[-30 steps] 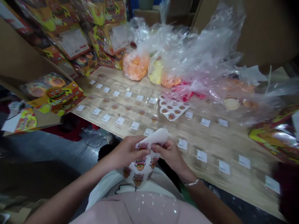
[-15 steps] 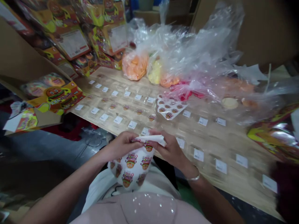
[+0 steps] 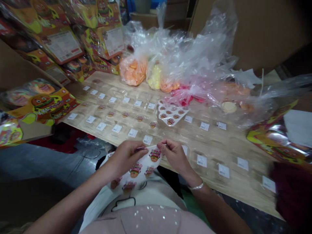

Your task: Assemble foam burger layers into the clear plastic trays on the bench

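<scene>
My left hand [image 3: 130, 155] pinches the top edge of a white sticker sheet [image 3: 143, 164] printed with burger characters. The sheet hangs tilted over my lap. At its upper right corner, the thumb and fingertips of my right hand [image 3: 174, 154] are pressed together on the edge. Just beyond my hands, clear plastic packs with white labels [image 3: 147, 139] lie in rows on the table, and some in the middle row bear burger stickers [image 3: 139, 119]. A second sticker sheet [image 3: 172, 113] lies flat on the table past my right hand.
Bags of orange pieces [image 3: 133, 72], yellow pieces [image 3: 154, 76] and pink pieces [image 3: 181, 95] sit at the back under crumpled clear plastic [image 3: 190, 48]. Printed burger boxes [image 3: 64, 45] are stacked at back left. Another display box [image 3: 44, 104] stands at left, and a shiny package [image 3: 278, 136] at right.
The sheet's folded-over top edge now lies flatter, with its printed face showing more. My right hand has moved from gripping the fold to pinching the corner. The view has shifted slightly right.
</scene>
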{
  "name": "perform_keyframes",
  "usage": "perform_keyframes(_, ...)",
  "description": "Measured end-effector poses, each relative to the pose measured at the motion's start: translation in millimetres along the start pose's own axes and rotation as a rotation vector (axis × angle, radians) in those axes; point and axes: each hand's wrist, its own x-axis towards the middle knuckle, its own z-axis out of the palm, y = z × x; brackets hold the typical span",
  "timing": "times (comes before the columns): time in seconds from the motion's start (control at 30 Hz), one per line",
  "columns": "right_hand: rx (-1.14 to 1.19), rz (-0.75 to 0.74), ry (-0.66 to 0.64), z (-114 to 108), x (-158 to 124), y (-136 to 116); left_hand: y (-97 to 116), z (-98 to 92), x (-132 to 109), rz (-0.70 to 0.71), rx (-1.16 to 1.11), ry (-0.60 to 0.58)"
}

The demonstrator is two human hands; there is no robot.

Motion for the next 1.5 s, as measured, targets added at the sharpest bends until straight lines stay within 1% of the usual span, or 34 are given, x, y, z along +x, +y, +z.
perform_keyframes(0.1, -0.152, -0.098, -0.168, -10, -4, -6, -4, 2.5, -1, 0.001, -0.061, -0.13)
perform_keyframes(0.17, -0.208, -0.155, -0.282, -16, -5, -12, -6, 4.0, 0, 0.016, -0.103, -0.175)
perform_keyframes(0.23, -0.2, -0.154, -0.323, -19, -5, -14, -7, 4.7, 0, 0.017, -0.203, -0.197)
perform_keyframes(0.3, -0.152, -0.113, -0.293, -20, -5, -10, -8, 4.9, -1, -0.009, -0.297, -0.187)
perform_keyframes(0.37, -0.113, -0.063, -0.285, -22, -5, -5, -10, 5.5, -3, -0.049, -0.314, -0.142)
perform_keyframes(0.43, -0.137, -0.05, -0.341, -23, -5, -2, -11, 7.1, -3, -0.072, -0.262, -0.102)
perform_keyframes(0.5, -0.209, -0.081, -0.383, -22, -3, -5, -10, 9.5, -1, -0.074, -0.218, -0.1)
perform_keyframes(0.57, -0.289, -0.152, -0.374, -20, 0, -11, -8, 12.2, 1, -0.059, -0.205, -0.129)
perform_keyframes(0.7, -0.424, -0.379, -0.326, -13, -2, -19, -7, 16.1, 4, -0.026, -0.211, -0.156)
perform_keyframes(0.77, -0.404, -0.415, -0.347, -12, -10, -15, -9, 18.1, 0, -0.002, -0.202, -0.228)
perform_keyframes(0.83, -0.239, -0.335, -0.345, -16, -20, -7, -11, 21.1, -5, 0.021, -0.201, -0.364)
perform_keyframes(0.87, -0.12, -0.27, -0.306, -20, -23, -2, -11, 23.0, -7, 0.021, -0.199, -0.443)
perform_keyframes(0.9, -0.007, -0.202, -0.243, -26, -25, 3, -12, 25.0, -9, 0.012, -0.191, -0.517)
perform_keyframes(0.93, 0.08, -0.14, -0.161, -34, -25, 8, -11, 26.9, -9, 0.005, -0.171, -0.563)
perform_keyframes(0.97, 0.128, -0.09, -0.08, -43, -23, 13, -10, 28.7, -7, 0.018, -0.136, -0.572)
perform_keyframes(1.0, 0.135, -0.05, -0.013, -53, -19, 16, -9, 30.4, -4, 0.06, -0.087, -0.546)
perform_keyframes(1.07, 0.054, 0.004, 0.039, -71, -6, 21, -7, 34.8, 9, 0.23, 0.041, -0.416)
perform_keyframes(1.13, -0.079, 0.015, 0.015, -84, 12, 24, -8, 42.3, 26, 0.427, 0.19, -0.295)
perform_keyframes(1.2, -0.208, -0.022, -0.049, -86, 31, 26, -15, 54.2, 43, 0.544, 0.322, -0.268)
perform_keyframes(1.27, -0.291, -0.079, -0.116, -82, 50, 30, -27, 68.4, 53, 0.574, 0.417, -0.278)
perform_keyframes(1.33, -0.343, -0.112, -0.155, -76, 66, 36, -39, 80.5, 57, 0.569, 0.465, -0.274)
perform_keyframes(1.4, -0.385, -0.107, -0.145, -74, 79, 43, -48, 87.6, 55, 0.566, 0.472, -0.273)
perform_keyframes(1.5, -0.418, -0.077, -0.111, -77, 89, 50, -53, 89.8, 54, 0.592, 0.437, -0.263)
